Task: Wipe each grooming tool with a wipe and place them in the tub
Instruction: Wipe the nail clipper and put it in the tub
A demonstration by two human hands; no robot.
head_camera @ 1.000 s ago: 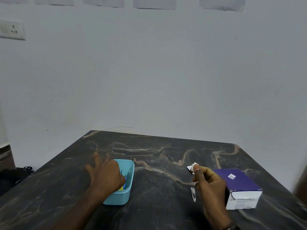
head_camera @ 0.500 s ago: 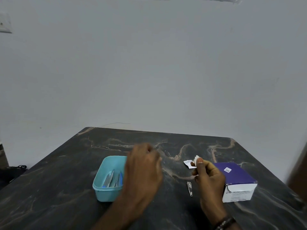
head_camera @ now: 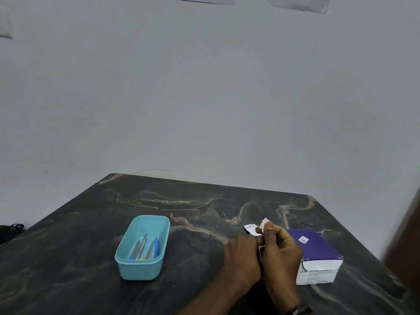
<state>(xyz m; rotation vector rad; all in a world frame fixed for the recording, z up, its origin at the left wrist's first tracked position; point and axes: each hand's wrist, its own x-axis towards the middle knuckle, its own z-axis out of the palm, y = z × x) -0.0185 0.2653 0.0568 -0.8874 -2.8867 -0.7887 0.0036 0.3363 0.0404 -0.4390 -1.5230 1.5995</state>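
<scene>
Dark veined marble tabletop (head_camera: 95,246) under a plain grey wall carries my work: my right hand (head_camera: 280,248) pinches a small crumpled white wipe (head_camera: 264,223) at its fingertips, just beside the purple-and-white cardboard box (head_camera: 318,258). My left hand (head_camera: 243,258) presses against the right, curled downward; its grip is hidden. Well left, metal grooming tools (head_camera: 143,247) lie in the light-blue plastic tub (head_camera: 138,269).

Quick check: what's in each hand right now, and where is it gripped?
The right hand pinches a small white wipe by its lower part, between thumb and fingertips. The left hand is down beside it, covering the table there; whether it grips anything cannot be told.
</scene>
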